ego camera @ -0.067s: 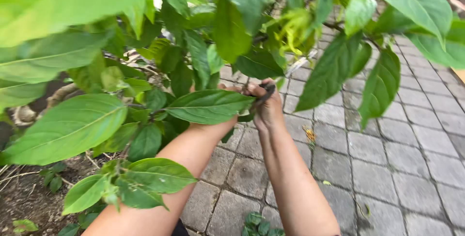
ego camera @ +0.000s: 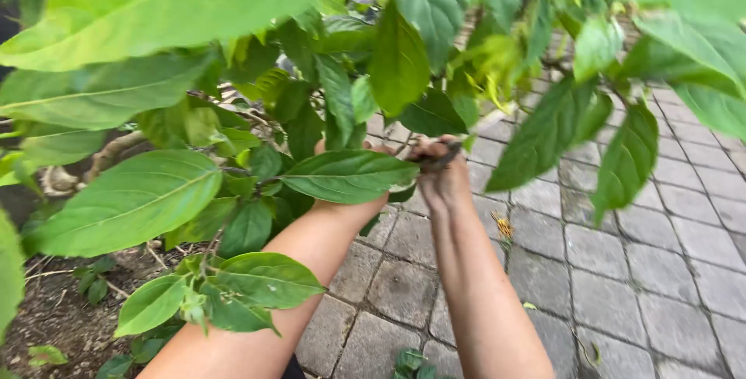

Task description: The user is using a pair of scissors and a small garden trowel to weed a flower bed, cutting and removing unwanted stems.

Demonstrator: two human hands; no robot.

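The right hand [ego camera: 443, 177] grips dark pruning shears [ego camera: 437, 160] at a thin twig [ego camera: 404, 144]; the left hand [ego camera: 365, 153], fingers hidden behind a broad green leaf [ego camera: 350, 175], seemingly steadies it.

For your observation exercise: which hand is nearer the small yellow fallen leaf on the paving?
Right. The right hand is just above-left of the yellow leaf; the left hand lies farther left, mostly behind a green leaf.
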